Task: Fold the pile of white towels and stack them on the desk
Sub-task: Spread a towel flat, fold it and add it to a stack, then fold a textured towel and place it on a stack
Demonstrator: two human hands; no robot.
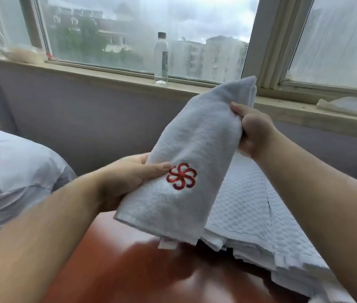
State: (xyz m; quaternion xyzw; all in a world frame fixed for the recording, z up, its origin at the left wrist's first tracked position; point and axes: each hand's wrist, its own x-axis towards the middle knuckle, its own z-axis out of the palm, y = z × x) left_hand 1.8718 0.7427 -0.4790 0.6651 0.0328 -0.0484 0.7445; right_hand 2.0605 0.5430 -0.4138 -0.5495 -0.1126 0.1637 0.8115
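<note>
Both hands hold a folded white towel [190, 158] (red flower emblem facing up) above the reddish surface [116, 272], left grip [129, 178] pinching its lower edge, right grip [254, 132] clutching its upper end, folded towels [256, 217] stacked beneath.

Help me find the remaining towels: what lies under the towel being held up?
Beneath the held towel lie the reddish-brown desk and a pile of white towels at its right. The towel hides the pile's left edge, so their number cannot be told.

White towel [197, 141] with red pinwheel emblem [181, 176]; reddish-brown desk [112, 270].
</note>
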